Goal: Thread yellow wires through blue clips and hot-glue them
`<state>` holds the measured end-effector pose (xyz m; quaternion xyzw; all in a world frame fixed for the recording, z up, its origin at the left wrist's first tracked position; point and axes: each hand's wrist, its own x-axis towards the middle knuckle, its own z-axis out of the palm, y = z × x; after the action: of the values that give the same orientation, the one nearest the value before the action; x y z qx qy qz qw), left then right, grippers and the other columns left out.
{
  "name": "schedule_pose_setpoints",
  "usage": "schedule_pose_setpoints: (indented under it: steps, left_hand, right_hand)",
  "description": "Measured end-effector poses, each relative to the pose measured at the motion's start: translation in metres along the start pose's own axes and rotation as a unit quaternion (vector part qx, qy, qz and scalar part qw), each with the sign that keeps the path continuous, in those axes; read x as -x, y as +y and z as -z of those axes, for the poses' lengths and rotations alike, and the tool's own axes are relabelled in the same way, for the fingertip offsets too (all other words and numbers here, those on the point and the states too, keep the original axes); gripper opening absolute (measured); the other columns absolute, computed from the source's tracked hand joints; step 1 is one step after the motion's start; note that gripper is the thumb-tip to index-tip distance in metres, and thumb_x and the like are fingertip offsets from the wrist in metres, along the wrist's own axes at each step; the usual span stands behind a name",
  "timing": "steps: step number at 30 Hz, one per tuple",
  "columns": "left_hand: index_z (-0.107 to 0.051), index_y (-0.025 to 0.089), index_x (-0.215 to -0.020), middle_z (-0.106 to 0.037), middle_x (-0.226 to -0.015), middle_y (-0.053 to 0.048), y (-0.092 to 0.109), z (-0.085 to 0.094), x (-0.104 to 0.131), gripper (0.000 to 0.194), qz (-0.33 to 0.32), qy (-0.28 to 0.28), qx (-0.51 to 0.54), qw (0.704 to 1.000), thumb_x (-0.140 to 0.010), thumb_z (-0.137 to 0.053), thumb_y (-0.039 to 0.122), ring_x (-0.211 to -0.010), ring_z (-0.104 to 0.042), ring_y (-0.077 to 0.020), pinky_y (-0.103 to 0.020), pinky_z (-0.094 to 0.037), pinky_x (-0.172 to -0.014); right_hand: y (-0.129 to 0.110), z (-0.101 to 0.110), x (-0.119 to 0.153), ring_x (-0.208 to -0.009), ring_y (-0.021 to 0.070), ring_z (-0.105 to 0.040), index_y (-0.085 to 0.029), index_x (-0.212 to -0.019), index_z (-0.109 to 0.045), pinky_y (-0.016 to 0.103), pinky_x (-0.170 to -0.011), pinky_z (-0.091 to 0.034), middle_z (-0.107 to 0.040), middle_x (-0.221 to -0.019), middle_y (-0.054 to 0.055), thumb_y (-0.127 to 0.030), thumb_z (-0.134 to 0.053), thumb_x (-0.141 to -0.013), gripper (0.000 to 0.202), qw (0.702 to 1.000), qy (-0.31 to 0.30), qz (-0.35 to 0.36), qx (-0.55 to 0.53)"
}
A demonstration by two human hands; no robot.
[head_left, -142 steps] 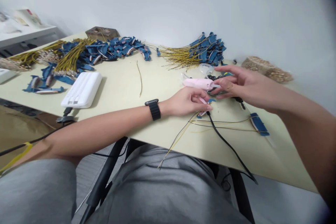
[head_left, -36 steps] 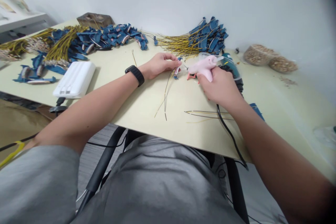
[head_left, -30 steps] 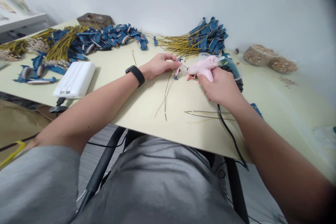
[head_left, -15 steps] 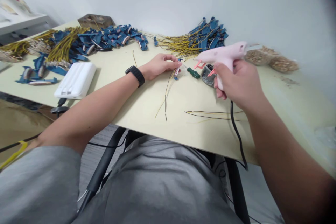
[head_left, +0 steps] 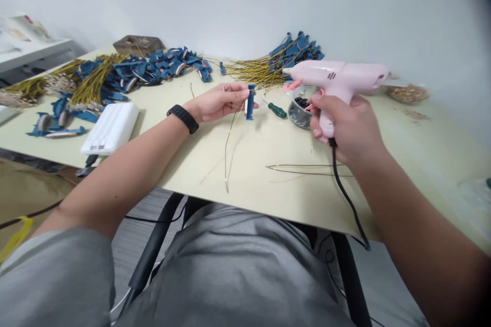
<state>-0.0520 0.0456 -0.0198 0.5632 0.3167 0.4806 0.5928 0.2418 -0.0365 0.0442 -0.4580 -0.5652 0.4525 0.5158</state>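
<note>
Between the fingertips of my left hand (head_left: pixel 222 101) is a small blue plastic part (head_left: pixel 250 102), held upright above the table. Thin yellow and black wires (head_left: pixel 227 148) hang down from it. My right hand (head_left: pixel 347 125) is wrapped round the handle of a pink glue gun (head_left: pixel 337 75); its nozzle points left, up and to the right of the blue part. A black cord (head_left: pixel 347 194) runs from the base of the handle. Between the hands lies a green-handled screwdriver (head_left: pixel 276 110), beside a clear tub (head_left: pixel 300 116) of small black pieces.
Blue parts (head_left: pixel 161 64) and bundled yellow wires (head_left: pixel 92 84) are heaped at the back left. Another wired bunch (head_left: pixel 295 53) lies by the wall. A white power bank (head_left: pixel 111 127) is near my left forearm. Loose wires (head_left: pixel 307 167) lie in front; a bag (head_left: pixel 408 93) sits far right.
My left hand has turned the blue part, so its blue side shows, and moved it slightly left. The glue gun has levelled out and shifted right, away from the part.
</note>
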Motion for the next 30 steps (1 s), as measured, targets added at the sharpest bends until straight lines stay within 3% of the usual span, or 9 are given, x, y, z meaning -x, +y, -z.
schedule_pose_setpoints:
  steps: [3, 9, 12, 17, 23, 27, 30]
  left_hand:
    - [-0.081, 0.021, -0.096, -0.077, -0.086, -0.004, -0.0003, 0.0016, 0.0032, 0.028, 0.027, -0.058, 0.01, 0.998, -0.094, -0.101, 0.04, -0.107, -0.088, -0.0237, -0.034, -0.068, -0.105]
    - [-0.085, 0.016, -0.109, -0.087, -0.1, -0.007, 0.0009, 0.0038, 0.0041, 0.036, 0.048, -0.115, 0.056, 0.991, -0.088, -0.105, 0.038, -0.113, -0.09, -0.027, -0.034, -0.067, -0.108]
    - [-0.085, 0.016, -0.111, -0.088, -0.101, -0.007, 0.0019, 0.0031, 0.0048, 0.032, 0.052, -0.108, 0.058, 0.991, -0.092, -0.102, 0.035, -0.107, -0.09, -0.0246, -0.034, -0.068, -0.108]
    - [-0.084, 0.018, -0.108, -0.089, -0.101, -0.008, 0.0016, 0.0005, 0.0059, 0.031, 0.06, -0.099, 0.042, 0.992, -0.092, -0.102, 0.037, -0.099, -0.09, -0.0239, -0.035, -0.07, -0.103]
    - [-0.084, 0.017, -0.111, -0.088, -0.104, -0.01, -0.0001, 0.0003, 0.0076, 0.03, 0.073, -0.091, 0.012, 0.993, -0.096, -0.099, 0.037, -0.103, -0.09, -0.0256, -0.034, -0.07, -0.093]
    - [-0.082, 0.016, -0.112, -0.087, -0.099, -0.007, 0.0012, -0.0017, 0.008, 0.026, 0.094, -0.043, -0.013, 0.995, -0.1, -0.096, 0.034, -0.105, -0.091, -0.0279, -0.038, -0.071, -0.097]
    - [-0.081, 0.017, -0.113, -0.087, -0.099, -0.007, 0.0015, -0.0017, 0.0077, 0.029, 0.096, -0.045, -0.005, 0.994, -0.097, -0.098, 0.033, -0.108, -0.091, -0.0287, -0.038, -0.07, -0.097]
  right_hand:
    - [0.0023, -0.0001, 0.0024, -0.052, 0.012, -0.052, -0.022, -0.092, -0.072, 0.033, -0.044, -0.032, -0.079, -0.099, 0.005, -0.022, -0.08, -0.092, 0.008, 1.0, -0.014, -0.004, 0.008]
    - [0.0025, 0.0038, 0.0053, -0.046, 0.0105, -0.047, -0.022, -0.088, -0.075, 0.031, -0.039, -0.028, -0.081, -0.094, 0.005, -0.031, -0.08, -0.095, 0.013, 0.996, -0.075, 0.007, 0.047]
    - [0.0022, 0.0037, 0.0062, -0.045, 0.0102, -0.046, -0.022, -0.084, -0.073, 0.03, -0.037, -0.026, -0.081, -0.095, 0.007, -0.031, -0.083, -0.092, 0.016, 0.993, -0.097, -0.002, 0.066]
    - [0.0043, 0.0035, 0.0068, -0.047, 0.0115, -0.048, -0.023, -0.089, -0.072, 0.031, -0.038, -0.034, -0.085, -0.101, 0.011, -0.04, -0.089, -0.089, 0.024, 0.99, -0.1, -0.007, 0.097]
    - [0.0076, 0.001, 0.0075, -0.05, 0.0128, -0.049, -0.024, -0.09, -0.071, 0.031, -0.041, -0.035, -0.083, -0.099, 0.01, -0.044, -0.091, -0.09, 0.028, 0.989, -0.085, -0.017, 0.12]
    - [0.0079, -0.0008, 0.0074, -0.048, 0.0116, -0.047, -0.024, -0.086, -0.068, 0.03, -0.041, -0.031, -0.081, -0.092, 0.007, -0.036, -0.086, -0.091, 0.022, 0.991, -0.083, -0.001, 0.109]
    - [0.0072, -0.0007, 0.0077, -0.044, 0.0116, -0.046, -0.025, -0.085, -0.067, 0.031, -0.038, -0.026, -0.078, -0.085, 0.004, -0.027, -0.081, -0.09, 0.014, 0.991, -0.102, 0.019, 0.083]
